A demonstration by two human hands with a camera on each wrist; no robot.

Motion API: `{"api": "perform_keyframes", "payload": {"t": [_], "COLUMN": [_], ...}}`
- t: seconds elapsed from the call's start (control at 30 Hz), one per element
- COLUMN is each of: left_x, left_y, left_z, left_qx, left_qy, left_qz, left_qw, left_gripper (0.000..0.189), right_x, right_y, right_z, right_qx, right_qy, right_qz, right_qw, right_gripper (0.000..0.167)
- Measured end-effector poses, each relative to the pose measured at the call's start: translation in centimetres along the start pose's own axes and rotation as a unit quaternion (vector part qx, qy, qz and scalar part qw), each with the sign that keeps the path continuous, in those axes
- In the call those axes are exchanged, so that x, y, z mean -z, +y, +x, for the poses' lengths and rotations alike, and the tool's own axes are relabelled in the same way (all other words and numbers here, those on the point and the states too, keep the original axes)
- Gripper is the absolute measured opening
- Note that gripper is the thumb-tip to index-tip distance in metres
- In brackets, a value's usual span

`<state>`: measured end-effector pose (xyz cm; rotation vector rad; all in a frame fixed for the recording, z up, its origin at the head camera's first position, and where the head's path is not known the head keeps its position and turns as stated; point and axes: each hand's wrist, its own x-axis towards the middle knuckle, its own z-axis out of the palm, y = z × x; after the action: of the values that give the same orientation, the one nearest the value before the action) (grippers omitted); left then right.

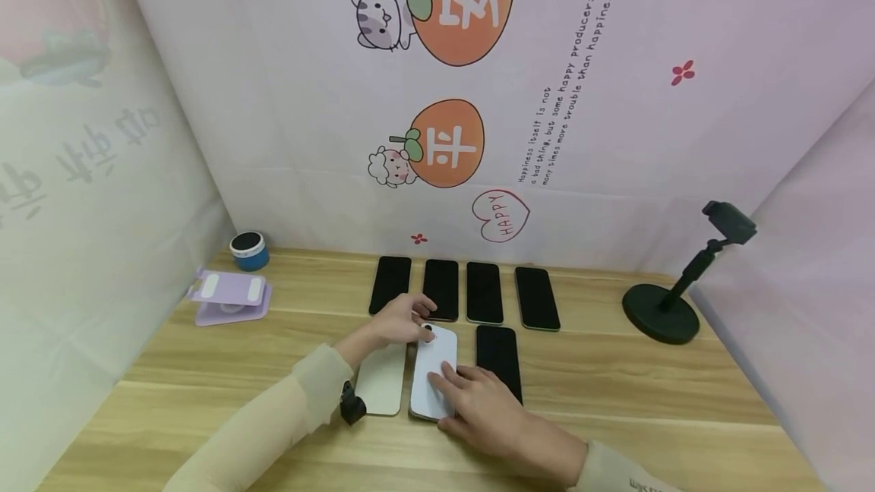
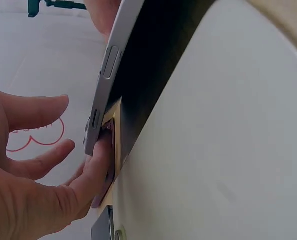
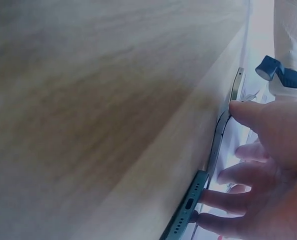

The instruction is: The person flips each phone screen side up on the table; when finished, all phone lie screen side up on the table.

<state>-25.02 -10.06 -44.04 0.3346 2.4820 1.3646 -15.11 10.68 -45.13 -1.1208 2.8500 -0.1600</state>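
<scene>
A white phone (image 1: 434, 370) lies back up in the middle of the table, its camera at the far end. The left wrist view shows its silver side edge (image 2: 108, 70) above a dark gap. My right hand (image 1: 487, 410) holds its near right part, fingers over the back and thumb at the near edge. At the far end, my left hand (image 1: 399, 319) has its thumb by the camera and its fingers spread close to the back row. Whether a left finger reaches beneath the phone, I cannot tell. A cream phone (image 1: 383, 380) lies face down just left.
Right of the white phone lies a dark-screened phone (image 1: 499, 359). Several dark-screened phones (image 1: 484, 293) form a row behind. A lilac stand (image 1: 232, 298) and a blue-white round container (image 1: 249, 251) stand left; a black stand (image 1: 661, 313) stands right. A printed cloth (image 1: 307, 135) hangs behind.
</scene>
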Motion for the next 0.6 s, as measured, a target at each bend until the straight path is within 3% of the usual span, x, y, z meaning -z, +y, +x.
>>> {"api": "perform_keyframes", "payload": {"t": [0.33,0.6], "left_x": [-0.5,-0.3], "left_y": [-0.3,-0.4], "left_z": [-1.4,-1.5], "left_qx": [0.006,0.025], "left_qy": [-0.004,0.0], "left_qz": [-0.013,-0.036], "left_qw": [0.9999,0.999], "left_gripper": [0.054,0.053], "right_x": [0.1,0.2], "right_y": [0.0,-0.2], "right_z": [0.1,0.3], "right_qx": [0.003,-0.003], "right_qy": [0.018,0.022], "right_qz": [0.019,0.014], "right_qw": [0.9997,0.9997], "right_gripper": [0.064,0.063]}}
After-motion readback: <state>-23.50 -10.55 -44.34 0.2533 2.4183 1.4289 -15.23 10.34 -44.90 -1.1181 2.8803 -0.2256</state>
